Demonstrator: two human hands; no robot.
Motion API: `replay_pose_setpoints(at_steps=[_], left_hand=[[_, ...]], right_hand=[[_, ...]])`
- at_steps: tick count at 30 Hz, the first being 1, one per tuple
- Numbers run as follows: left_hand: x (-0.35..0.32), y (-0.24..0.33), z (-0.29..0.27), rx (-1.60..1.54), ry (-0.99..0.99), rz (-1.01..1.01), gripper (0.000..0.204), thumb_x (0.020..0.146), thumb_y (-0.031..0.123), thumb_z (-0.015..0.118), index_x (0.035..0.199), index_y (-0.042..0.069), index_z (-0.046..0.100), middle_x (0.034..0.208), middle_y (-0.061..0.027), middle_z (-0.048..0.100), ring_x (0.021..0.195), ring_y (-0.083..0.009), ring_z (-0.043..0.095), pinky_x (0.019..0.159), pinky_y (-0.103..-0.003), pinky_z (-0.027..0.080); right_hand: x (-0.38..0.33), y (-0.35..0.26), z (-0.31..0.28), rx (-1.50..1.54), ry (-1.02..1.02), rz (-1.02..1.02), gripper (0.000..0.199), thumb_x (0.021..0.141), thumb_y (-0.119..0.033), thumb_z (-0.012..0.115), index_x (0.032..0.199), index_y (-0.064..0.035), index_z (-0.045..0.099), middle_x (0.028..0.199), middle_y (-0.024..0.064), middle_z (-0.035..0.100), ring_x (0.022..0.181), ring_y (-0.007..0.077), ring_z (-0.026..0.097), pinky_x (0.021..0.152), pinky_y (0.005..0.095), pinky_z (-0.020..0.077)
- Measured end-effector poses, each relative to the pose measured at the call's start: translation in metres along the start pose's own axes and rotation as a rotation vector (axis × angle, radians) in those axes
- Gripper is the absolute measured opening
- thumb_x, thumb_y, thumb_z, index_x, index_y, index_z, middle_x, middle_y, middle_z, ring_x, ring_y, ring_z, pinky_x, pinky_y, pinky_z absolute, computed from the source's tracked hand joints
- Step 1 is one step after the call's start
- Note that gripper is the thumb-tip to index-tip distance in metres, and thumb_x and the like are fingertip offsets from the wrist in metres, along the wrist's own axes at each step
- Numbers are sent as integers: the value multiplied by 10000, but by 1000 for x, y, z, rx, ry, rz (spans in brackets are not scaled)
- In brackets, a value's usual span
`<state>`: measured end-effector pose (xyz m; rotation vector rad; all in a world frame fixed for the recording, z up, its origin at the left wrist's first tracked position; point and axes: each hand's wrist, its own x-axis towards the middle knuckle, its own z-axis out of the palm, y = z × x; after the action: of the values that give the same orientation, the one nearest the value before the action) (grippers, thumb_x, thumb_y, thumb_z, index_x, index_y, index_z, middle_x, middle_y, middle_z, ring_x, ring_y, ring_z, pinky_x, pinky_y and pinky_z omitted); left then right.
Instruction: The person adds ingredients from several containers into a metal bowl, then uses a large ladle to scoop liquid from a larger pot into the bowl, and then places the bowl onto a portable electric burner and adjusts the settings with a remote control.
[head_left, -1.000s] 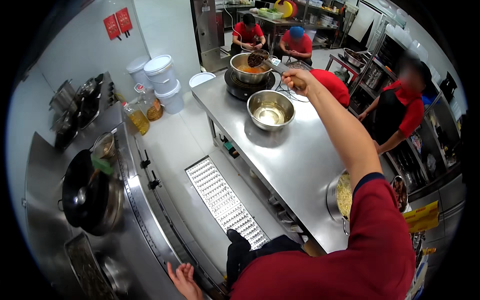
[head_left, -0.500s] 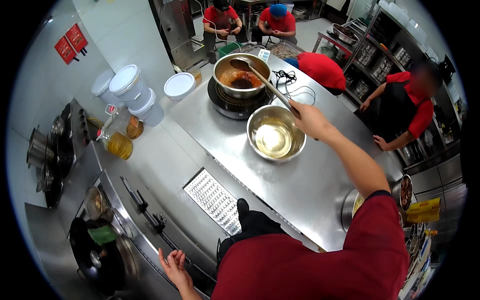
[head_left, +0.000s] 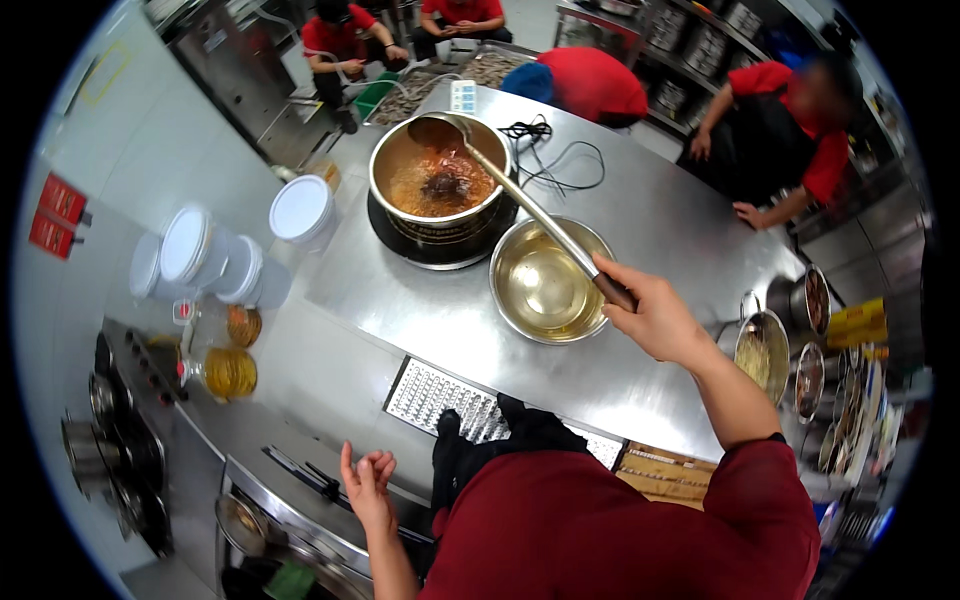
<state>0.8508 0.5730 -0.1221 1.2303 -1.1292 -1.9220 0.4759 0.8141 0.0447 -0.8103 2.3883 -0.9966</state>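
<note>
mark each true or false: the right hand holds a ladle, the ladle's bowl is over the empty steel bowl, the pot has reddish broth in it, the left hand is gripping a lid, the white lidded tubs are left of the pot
1. The right hand holds a ladle by its handle. True.
2. The ladle's bowl is over the steel bowl. False: it is at the far rim of the pot; only the handle crosses the steel bowl.
3. The pot holds reddish-orange broth. True.
4. The left hand grips a lid. False: it is empty, fingers loosely curled, near the stove edge.
5. The white lidded tubs stand left of the pot. True.
</note>
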Motion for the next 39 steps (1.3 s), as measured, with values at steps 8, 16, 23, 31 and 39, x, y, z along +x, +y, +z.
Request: replay_pose_setpoints(at_steps=[8, 16, 23, 31, 39], left_hand=[[83, 43, 7, 81, -372, -84, 506, 1020, 150, 487, 1478, 53, 296, 1038, -131, 613, 935, -229, 651, 880, -367, 548], [109, 64, -34, 236, -511, -48, 582, 1011, 281, 516, 1501, 80, 275, 1170, -137, 570, 1063, -253, 596, 925, -383, 492], [122, 85, 17, 245, -790, -32, 574, 983, 235, 525, 1475, 33, 310, 1078, -146, 578, 958, -234, 591, 901, -385, 496], [8, 95, 142, 363, -1570, -179, 639, 1026, 401, 422, 1516, 36, 235, 1439, -168, 418, 1275, -291, 468, 1023, -416, 396], [-197, 23, 196, 636, -2086, -661, 316, 959, 12, 484, 1265, -7, 406, 1269, -167, 539, 1139, -211, 562, 955, -339, 494]], right_hand=[[-24, -45, 69, 414, 83, 309, 623, 869, -80, 626, 1459, -99, 426, 752, 28, 562, 583, 108, 553, 511, 276, 483], [-11, -49, 141, 649, 215, 142, 568, 839, -42, 574, 1395, -29, 458, 763, 64, 603, 530, 114, 539, 436, 285, 447], [-10, -50, 197, 1444, 241, 74, 497, 824, -80, 616, 1299, 1, 493, 766, 72, 610, 530, 125, 564, 412, 296, 465], [-163, -91, 226, 1568, 441, -186, 601, 940, -40, 535, 1481, -38, 273, 853, 117, 572, 520, 139, 564, 425, 274, 463], [-314, -82, 248, 1338, 1240, -135, 739, 906, 42, 598, 1498, -100, 179, 1159, 170, 556, 783, 169, 649, 669, 284, 552]])
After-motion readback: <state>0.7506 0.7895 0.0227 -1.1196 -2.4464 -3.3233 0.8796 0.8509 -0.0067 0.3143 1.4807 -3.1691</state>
